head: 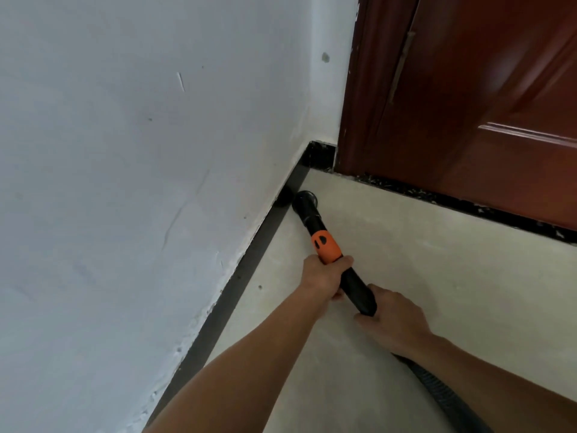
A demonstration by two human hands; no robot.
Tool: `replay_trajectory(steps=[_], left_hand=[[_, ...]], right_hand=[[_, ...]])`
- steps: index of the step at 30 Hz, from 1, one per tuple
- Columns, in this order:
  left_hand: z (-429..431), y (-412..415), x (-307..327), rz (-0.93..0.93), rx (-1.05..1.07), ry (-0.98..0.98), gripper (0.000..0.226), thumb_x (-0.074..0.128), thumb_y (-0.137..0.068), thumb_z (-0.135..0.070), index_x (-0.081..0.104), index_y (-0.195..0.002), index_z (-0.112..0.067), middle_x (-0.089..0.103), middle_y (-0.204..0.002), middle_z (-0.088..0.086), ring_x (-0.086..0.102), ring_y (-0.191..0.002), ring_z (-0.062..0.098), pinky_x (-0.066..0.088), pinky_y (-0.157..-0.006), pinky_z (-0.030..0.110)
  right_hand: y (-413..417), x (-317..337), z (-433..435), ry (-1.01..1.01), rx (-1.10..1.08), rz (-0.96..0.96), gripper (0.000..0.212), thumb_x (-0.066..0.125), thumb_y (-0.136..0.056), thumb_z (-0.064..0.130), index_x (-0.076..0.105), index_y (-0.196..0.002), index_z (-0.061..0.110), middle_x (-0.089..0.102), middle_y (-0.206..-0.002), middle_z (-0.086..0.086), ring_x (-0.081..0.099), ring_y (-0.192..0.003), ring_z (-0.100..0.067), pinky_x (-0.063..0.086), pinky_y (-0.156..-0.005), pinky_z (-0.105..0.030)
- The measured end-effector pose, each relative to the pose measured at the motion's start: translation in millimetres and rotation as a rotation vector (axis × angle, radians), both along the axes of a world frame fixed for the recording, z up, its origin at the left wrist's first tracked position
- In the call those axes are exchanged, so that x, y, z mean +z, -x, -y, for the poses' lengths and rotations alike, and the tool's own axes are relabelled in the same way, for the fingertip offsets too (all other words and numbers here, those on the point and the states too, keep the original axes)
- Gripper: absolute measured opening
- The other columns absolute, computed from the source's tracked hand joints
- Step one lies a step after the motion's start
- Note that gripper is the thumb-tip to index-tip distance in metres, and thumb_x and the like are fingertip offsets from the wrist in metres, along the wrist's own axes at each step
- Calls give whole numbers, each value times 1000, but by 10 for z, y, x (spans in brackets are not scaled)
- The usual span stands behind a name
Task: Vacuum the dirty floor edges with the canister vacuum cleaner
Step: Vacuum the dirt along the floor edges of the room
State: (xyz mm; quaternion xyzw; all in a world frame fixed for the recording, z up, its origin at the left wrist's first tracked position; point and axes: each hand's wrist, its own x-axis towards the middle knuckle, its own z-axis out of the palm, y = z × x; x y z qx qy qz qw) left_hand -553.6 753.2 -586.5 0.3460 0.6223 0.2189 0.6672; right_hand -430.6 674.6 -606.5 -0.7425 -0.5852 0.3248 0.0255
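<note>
A black vacuum wand with an orange collar [326,246] points toward the room corner. Its round black nozzle [305,200] sits on the pale floor [406,276] right beside the black baseboard [249,270]. My left hand [326,275] grips the wand just below the orange collar. My right hand [395,320] holds the wand's lower end where the ribbed black hose [443,392] joins it. The hose runs off toward the bottom right. The canister is out of view.
A white wall [140,182] rises on the left. A red-brown wooden door [484,104] closes the far right, with a dark speckled threshold strip [437,198] littered with debris along its foot.
</note>
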Motion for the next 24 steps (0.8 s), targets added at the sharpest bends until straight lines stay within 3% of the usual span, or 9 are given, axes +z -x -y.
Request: replay_trajectory(steps=[7, 10, 15, 19, 24], left_hand=[[-610, -507, 84, -69, -40, -90, 45, 67, -88, -35, 54, -114, -1, 57, -86, 11, 52, -63, 21, 45, -48, 29], [-510, -804, 67, -39, -169, -51, 44, 68, -87, -35, 52, -112, -2, 57, -84, 9, 53, -61, 20, 46, -47, 28], [-173, -1091, -129, -32, -270, -22, 49, 69, -86, -35, 50, -118, -2, 61, -98, 16, 55, -64, 21, 46, -45, 26], [-328, -727, -56, -69, -166, -45, 41, 71, -83, -28, 53, -110, -3, 60, -88, 13, 54, -61, 20, 47, -49, 26], [-221, -162, 60, -121, -87, -44, 23, 72, -82, -21, 52, -84, -11, 61, -78, 10, 56, -58, 20, 50, -53, 29]], right_hand=[[-287, 226, -518, -22, -151, 39, 19, 61, -81, 38, 55, -94, 26, 61, -84, 3, 59, -74, -18, 39, -54, -26], [-542, 273, -294, -9, -227, 94, 16, 61, -82, 37, 53, -91, 26, 61, -83, 3, 60, -73, -17, 44, -58, -27], [-724, 148, 123, 25, -299, 80, 16, 62, -84, 36, 47, -82, 29, 56, -77, 10, 55, -67, -10, 35, -52, -25], [-514, 29, -76, -10, -209, -87, 15, 65, -82, 32, 56, -90, 24, 61, -84, 5, 60, -75, -17, 44, -61, -27], [-194, -3, -39, 27, -30, -154, 20, 66, -82, 33, 55, -96, 24, 60, -85, 4, 59, -76, -17, 40, -59, -25]])
